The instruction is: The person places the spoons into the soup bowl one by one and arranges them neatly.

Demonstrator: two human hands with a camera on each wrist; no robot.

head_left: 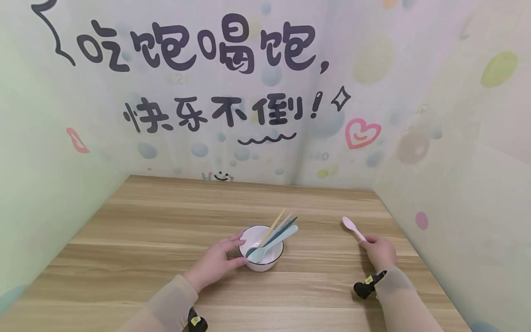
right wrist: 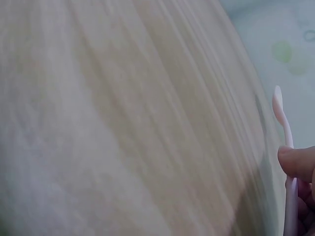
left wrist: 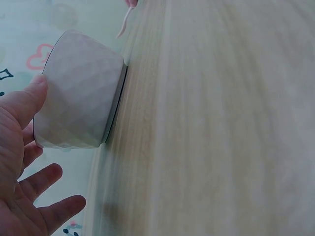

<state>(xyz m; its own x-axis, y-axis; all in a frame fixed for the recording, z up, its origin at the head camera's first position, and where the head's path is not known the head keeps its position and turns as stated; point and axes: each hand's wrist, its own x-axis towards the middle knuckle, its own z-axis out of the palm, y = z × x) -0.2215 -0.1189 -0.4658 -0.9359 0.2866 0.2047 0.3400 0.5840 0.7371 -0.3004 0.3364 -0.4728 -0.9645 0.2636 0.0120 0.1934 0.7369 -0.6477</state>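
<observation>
A white bowl (head_left: 264,266) with a dark rim stands on the wooden table, left of the pink spoon. My left hand (head_left: 215,260) holds its left side, thumb at the near rim and fingertips over the far rim. Several utensils lean in the bowl, among them a light blue spoon (head_left: 271,245), a dark teal spoon (head_left: 286,226) and a yellow-handled one (head_left: 274,225). Off to the right, my right hand (head_left: 379,251) pinches a pink spoon (head_left: 351,225) by its handle, bowl end pointing away. The right wrist view shows this spoon (right wrist: 278,105) held above the tabletop, between thumb and fingers.
The wood-grain table (head_left: 166,216) meets a back wall (head_left: 232,157) printed with dark lettering. Pale walls also stand along its left and right sides, the right wall (head_left: 456,207) near my right hand.
</observation>
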